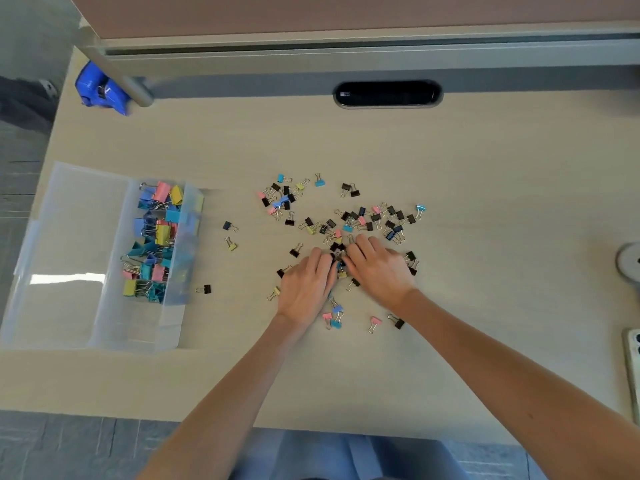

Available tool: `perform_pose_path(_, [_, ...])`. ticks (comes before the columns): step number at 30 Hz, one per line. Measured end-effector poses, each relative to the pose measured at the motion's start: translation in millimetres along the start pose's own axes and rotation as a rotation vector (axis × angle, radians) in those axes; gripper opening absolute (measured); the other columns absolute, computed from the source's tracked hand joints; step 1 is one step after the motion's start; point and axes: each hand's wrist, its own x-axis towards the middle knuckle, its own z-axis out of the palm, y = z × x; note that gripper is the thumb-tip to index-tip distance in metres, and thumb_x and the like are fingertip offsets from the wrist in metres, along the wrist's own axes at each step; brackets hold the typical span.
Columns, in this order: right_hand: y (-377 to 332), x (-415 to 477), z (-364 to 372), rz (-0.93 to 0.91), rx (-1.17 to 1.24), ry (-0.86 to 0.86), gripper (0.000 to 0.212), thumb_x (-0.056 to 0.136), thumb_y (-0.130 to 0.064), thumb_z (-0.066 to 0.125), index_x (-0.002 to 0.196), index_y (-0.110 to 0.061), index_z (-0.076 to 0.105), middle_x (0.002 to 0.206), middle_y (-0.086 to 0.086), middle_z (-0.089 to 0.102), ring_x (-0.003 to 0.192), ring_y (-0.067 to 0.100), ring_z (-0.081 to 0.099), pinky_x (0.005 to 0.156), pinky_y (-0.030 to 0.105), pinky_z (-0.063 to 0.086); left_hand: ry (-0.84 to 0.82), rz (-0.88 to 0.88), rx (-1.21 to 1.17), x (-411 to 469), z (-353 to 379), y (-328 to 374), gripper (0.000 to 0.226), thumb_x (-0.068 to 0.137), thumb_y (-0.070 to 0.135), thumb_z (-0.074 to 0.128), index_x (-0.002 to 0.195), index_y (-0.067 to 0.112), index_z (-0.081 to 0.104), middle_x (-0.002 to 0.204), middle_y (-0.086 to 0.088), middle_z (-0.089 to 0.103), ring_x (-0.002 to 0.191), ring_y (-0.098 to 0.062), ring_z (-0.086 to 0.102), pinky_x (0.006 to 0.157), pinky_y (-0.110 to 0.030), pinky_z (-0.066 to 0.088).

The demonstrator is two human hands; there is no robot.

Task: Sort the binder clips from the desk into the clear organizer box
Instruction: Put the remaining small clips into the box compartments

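Several small binder clips (349, 220), black, pink, blue and yellow, lie scattered over the middle of the desk (450, 161). My left hand (306, 289) and my right hand (377, 268) rest palm down among them, fingertips meeting over a cluster of black clips (336, 252). The fingers hide whatever they pinch. The clear organizer box (69, 237) stands at the left with its lid swung open, and one compartment holds several larger coloured clips (156, 240).
A blue tape dispenser (100, 90) sits at the back left beside a metal post. A dark cable slot (387, 94) is set in the desk's back. A phone (632, 368) and a round metal object (630, 261) lie at the right edge.
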Motion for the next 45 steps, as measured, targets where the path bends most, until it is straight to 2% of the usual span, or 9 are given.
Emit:
perform_pose_path(5, [-0.3, 8.2, -3.5, 0.053, 0.048, 0.019, 0.028, 0.099, -0.027, 0.045, 0.076, -0.014, 0.057, 0.068, -0.002, 0.053, 0.050, 0.011, 0.047, 0.036, 0.021, 0.026, 0.026, -0.055, -0.025, 9.6, -4.6, -0.8, 0.033, 0.100, 0.028, 0.041, 0.078, 0.010, 0.057, 0.063, 0.003, 0.050, 0.039, -0.009, 0.031, 0.035, -0.021, 0.021])
perform_pose_path(10, [-3.1, 17.7, -11.1, 0.265, 0.369, -0.049, 0.028, 0.097, -0.024, 0.043, 0.074, -0.009, 0.049, 0.060, 0.000, 0.045, 0.041, 0.015, 0.040, 0.032, 0.026, 0.034, 0.090, -0.231, -0.307, 14.3, -15.0, -1.7, 0.034, 0.101, 0.025, 0.037, 0.073, 0.011, 0.050, 0.054, 0.006, 0.039, 0.038, -0.014, 0.034, 0.038, -0.023, 0.025])
perform_pose_path(14, [-8.7, 37.4, -33.9, 0.823, 1.039, -0.178, 0.035, 0.098, -0.018, 0.041, 0.063, -0.014, 0.039, 0.050, -0.006, 0.033, 0.042, 0.007, 0.025, 0.045, 0.025, 0.024, 0.087, -0.715, -1.002, 29.4, -42.6, 10.6, 0.040, 0.097, 0.009, 0.045, 0.059, 0.016, 0.036, 0.047, 0.012, 0.028, 0.044, -0.007, 0.024, 0.046, -0.021, 0.022])
perform_pose_path(18, [-4.3, 51.2, -57.8, 1.301, 1.763, -0.273, 0.032, 0.098, -0.021, 0.042, 0.066, -0.016, 0.044, 0.055, -0.001, 0.035, 0.038, 0.010, 0.022, 0.035, 0.022, 0.020, -0.050, -1.274, -1.715, 39.3, -61.8, 4.5, 0.035, 0.096, 0.023, 0.042, 0.061, 0.018, 0.041, 0.054, 0.006, 0.031, 0.038, -0.008, 0.020, 0.041, -0.021, 0.015])
perform_pose_path(22, [-2.5, 54.1, -64.1, 1.577, 2.333, -0.232, 0.029, 0.098, -0.025, 0.044, 0.070, -0.017, 0.048, 0.057, -0.003, 0.039, 0.037, 0.007, 0.024, 0.029, 0.018, 0.020, -0.063, -1.296, -2.482, 37.1, -70.5, -3.6, 0.027, 0.084, 0.018, 0.046, 0.057, 0.016, 0.046, 0.051, 0.007, 0.032, 0.033, -0.005, 0.025, 0.031, -0.016, 0.015])
perform_pose_path(26, [-5.1, 52.6, -63.9, 1.835, 2.600, -0.068, 0.020, 0.098, -0.025, 0.044, 0.089, -0.008, 0.049, 0.058, -0.002, 0.045, 0.035, 0.006, 0.031, 0.028, 0.015, 0.023, 0.018, -1.369, -2.842, 35.8, -72.2, -7.0, 0.025, 0.087, 0.015, 0.043, 0.063, 0.010, 0.047, 0.053, 0.000, 0.039, 0.033, -0.010, 0.033, 0.028, -0.015, 0.024])
perform_pose_path(32, [-11.2, 53.1, -66.7, 2.108, 2.437, 0.028, 0.017, 0.100, -0.019, 0.038, 0.091, -0.008, 0.047, 0.061, 0.002, 0.052, 0.035, 0.012, 0.049, 0.032, 0.016, 0.038, 0.021, -1.607, -2.855, 39.1, -83.7, -2.7, 0.017, 0.084, 0.008, 0.046, 0.072, 0.002, 0.055, 0.055, -0.007, 0.049, 0.035, -0.014, 0.046, 0.032, -0.019, 0.042])
perform_pose_path(36, [-15.5, 57.7, -73.2, 2.180, 2.423, 0.056, 0.023, 0.100, -0.015, 0.040, 0.100, 0.003, 0.054, 0.065, 0.001, 0.054, 0.045, 0.014, 0.057, 0.054, 0.017, 0.053, 0.056, -1.841, -2.732, 42.0, -91.7, -2.9, 0.015, 0.089, 0.007, 0.046, 0.082, -0.002, 0.056, 0.064, -0.011, 0.057, 0.048, -0.014, 0.054, 0.041, -0.019, 0.051])
perform_pose_path(45, [-17.2, 68.0, -78.8, 2.223, 2.346, -0.094, 0.028, 0.098, -0.016, 0.044, 0.109, 0.002, 0.062, 0.070, 0.008, 0.066, 0.056, 0.015, 0.063, 0.052, 0.036, 0.057, 0.207, -2.260, -2.430, 56.0, -106.8, 0.3, 0.022, 0.100, 0.020, 0.044, 0.099, 0.001, 0.055, 0.070, -0.010, 0.055, 0.067, -0.015, 0.061, 0.041, -0.047, 0.054])
